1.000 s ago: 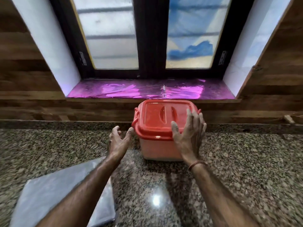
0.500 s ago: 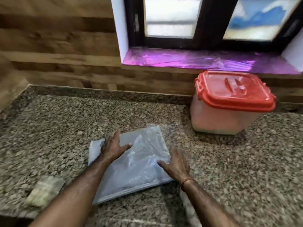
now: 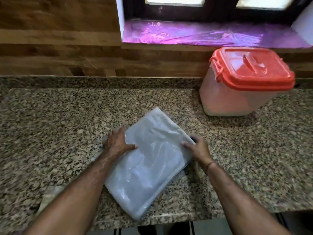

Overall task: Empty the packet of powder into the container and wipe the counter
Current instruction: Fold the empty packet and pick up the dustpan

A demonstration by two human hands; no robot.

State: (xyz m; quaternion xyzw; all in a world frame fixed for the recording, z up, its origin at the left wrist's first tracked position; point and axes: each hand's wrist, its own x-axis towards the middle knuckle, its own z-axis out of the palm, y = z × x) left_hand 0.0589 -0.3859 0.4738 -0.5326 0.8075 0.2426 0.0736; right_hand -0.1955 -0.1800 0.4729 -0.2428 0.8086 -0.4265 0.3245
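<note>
- Head view: speckled granite counter [image 3: 67, 124] fills most of the frame, with its front edge along the bottom.
- The packet [image 3: 149, 167], a flat translucent grey-white plastic bag, lies on the counter at centre frame. It sits diagonally, one corner pointing up toward the back and the opposite corner close to the counter's front edge. It looks flat and slack. The contents are not readable.
- The left hand [image 3: 116, 145] is palm-down on the packet's left edge, left of centre. The fingers are spread and fairly straight, and the thumb is stretched right across the top face. It presses flat and is not wrapped round anything.
- The right hand [image 3: 197, 147] is at the packet's right edge, right of centre, with the thumb lying on top of that edge. The fingers are motion-blurred beside the edge, so I can't tell whether they hook under it or just rest there.
- There is a thin bracelet [image 3: 209, 166] on the right wrist.
- The container [image 3: 233, 99] stands on the counter in the upper right, back near the wall. It is up and to the right of the packet, not touching it. Its body is translucent and pale.
- The red lid [image 3: 250, 68] is seated on the container, with a red side latch [image 3: 217, 68] showing on its left side.
- A blurred pale object [image 3: 50, 195] lies on the counter at lower left, partly hidden by the left forearm. I can't tell what it is.
- Wood-panel wall [image 3: 59, 39] runs across the upper left.
- A sill [image 3: 203, 33] covered in shiny purple film sits at upper centre-right, with a dark window frame [image 3: 218, 9] above it.
</note>
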